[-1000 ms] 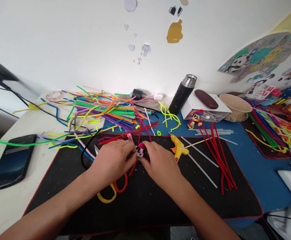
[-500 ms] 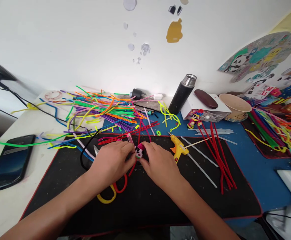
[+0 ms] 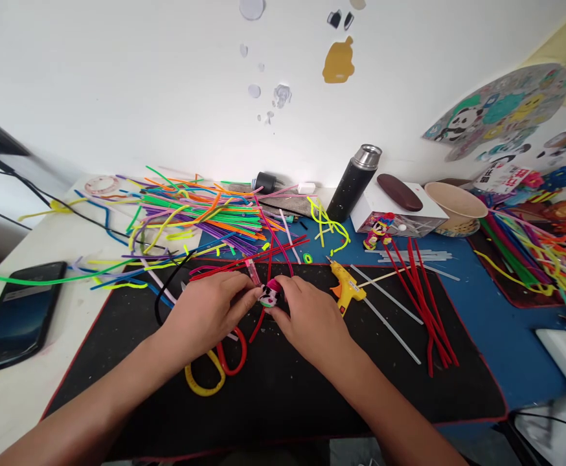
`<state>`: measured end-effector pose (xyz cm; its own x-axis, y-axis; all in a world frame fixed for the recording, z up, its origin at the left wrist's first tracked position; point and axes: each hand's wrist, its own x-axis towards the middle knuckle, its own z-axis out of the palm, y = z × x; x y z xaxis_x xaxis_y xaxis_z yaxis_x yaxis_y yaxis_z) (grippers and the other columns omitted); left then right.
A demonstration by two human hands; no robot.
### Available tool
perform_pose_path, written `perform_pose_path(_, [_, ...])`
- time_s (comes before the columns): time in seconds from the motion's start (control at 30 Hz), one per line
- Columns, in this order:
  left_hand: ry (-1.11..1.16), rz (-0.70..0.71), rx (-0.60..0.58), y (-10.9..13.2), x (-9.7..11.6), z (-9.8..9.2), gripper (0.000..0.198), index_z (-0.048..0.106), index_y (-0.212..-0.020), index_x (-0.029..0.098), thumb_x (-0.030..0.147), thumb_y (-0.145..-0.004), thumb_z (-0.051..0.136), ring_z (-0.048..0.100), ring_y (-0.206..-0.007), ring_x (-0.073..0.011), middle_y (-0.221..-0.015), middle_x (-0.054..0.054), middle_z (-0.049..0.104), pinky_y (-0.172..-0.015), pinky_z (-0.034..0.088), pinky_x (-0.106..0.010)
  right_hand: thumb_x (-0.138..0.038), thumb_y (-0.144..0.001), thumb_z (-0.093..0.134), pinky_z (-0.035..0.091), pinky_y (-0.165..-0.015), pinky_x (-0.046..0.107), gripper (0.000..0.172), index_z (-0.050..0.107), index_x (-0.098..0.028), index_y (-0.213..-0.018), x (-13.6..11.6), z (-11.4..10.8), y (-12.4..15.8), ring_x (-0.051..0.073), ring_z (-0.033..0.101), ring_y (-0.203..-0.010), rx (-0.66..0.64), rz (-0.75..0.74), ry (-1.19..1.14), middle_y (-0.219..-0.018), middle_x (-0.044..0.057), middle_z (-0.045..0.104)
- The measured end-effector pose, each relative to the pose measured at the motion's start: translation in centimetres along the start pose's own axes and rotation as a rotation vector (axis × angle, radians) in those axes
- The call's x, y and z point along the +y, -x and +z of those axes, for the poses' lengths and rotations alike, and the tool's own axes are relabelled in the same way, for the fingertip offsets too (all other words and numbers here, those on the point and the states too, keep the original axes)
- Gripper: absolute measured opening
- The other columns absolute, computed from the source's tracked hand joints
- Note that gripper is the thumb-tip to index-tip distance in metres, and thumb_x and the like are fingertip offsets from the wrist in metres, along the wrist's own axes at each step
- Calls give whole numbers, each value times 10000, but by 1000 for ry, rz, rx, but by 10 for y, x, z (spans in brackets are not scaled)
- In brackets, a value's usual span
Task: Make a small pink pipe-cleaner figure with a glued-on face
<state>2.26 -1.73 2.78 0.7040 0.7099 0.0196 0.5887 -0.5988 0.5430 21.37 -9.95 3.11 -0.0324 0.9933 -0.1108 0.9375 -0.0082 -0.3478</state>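
Between my two hands is a small panda figure [image 3: 269, 296], with a black-and-white face and bright pink at its top right. My right hand [image 3: 309, 314] is closed on its right side, thumb below and fingers above. The fingertips of my left hand [image 3: 215, 310] pinch at its left edge. Scissors [image 3: 232, 353] with one red and one yellow handle lie under and beside my left hand, their blades mostly hidden. A yellow glue gun [image 3: 347, 288] rests on the black mat [image 3: 287, 401] to the right of my right hand.
A pile of coloured pipe cleaners [image 3: 205, 217] spreads across the back left. Red pipe cleaners [image 3: 429, 310] and clear glue sticks [image 3: 392, 330] lie at right. A black flask [image 3: 353, 184], a finished-looking panda doll [image 3: 379, 232] and a bowl [image 3: 455, 200] stand behind. A phone [image 3: 18, 317] lies left.
My left hand has shifted slightly left and down, uncovering more of the scissors' handles. The panda figure stays at my right fingertips, turned a little.
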Motion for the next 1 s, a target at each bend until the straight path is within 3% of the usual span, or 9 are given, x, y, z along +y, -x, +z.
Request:
perform_pose_path(0.1, [213,-59,-32,0,-1,-5,359,720,-981,214,480,-1052,490,645,-727,-179,-829,-10,716,-658,452,-282,-318,-987,714,521,-770,370,364,603,-177,-1304,-1,-1,0,298,702,-1061,5,-6,-1,-1125,100,721])
perform_pose_path(0.23, [498,-91,-59,-1,-3,-5,303,707,-1088,231,483,-1026,549,688,-877,-193,-987,-18,759,-767,520,-280,-305,-983,718,523,-776,381,404,586,-169,-1340,-2,-1,-1,299,700,-1068,12,-24,4,-1144,102,717])
perform_pose_path(0.33, [607,-111,-70,-2,-6,-1,310,682,-1126,229,495,-1012,569,689,-879,-200,-1003,-29,753,-789,550,-302,-293,-987,706,526,-767,382,425,571,-171,-1370,-1,-1,-1,303,698,-1074,8,-32,20,-1162,111,714])
perform_pose_path(0.53, [599,-140,-53,-5,-9,3,323,682,-1144,222,489,-994,580,686,-876,-206,-989,-35,749,-781,564,-319,-292,-986,705,529,-757,382,402,583,-181,-1353,-2,-1,-1,305,701,-1061,-6,-43,26,-1142,102,716])
perform_pose_path(0.77, [706,-148,-156,-5,-17,8,338,669,-1182,213,483,-1004,570,656,-794,-182,-991,-43,730,-729,563,-317,-298,-1002,691,534,-753,383,410,566,-182,-1376,-4,-2,-3,297,705,-1056,-20,-68,16,-1154,100,717])
perform_pose_path(1.0, [709,-152,-153,-5,-18,10,354,674,-1181,211,496,-989,588,648,-774,-174,-934,-28,711,-699,550,-301,-293,-1006,687,537,-767,379,415,561,-180,-1385,-5,-1,-2,296,702,-1075,-23,-84,19,-1171,110,716])
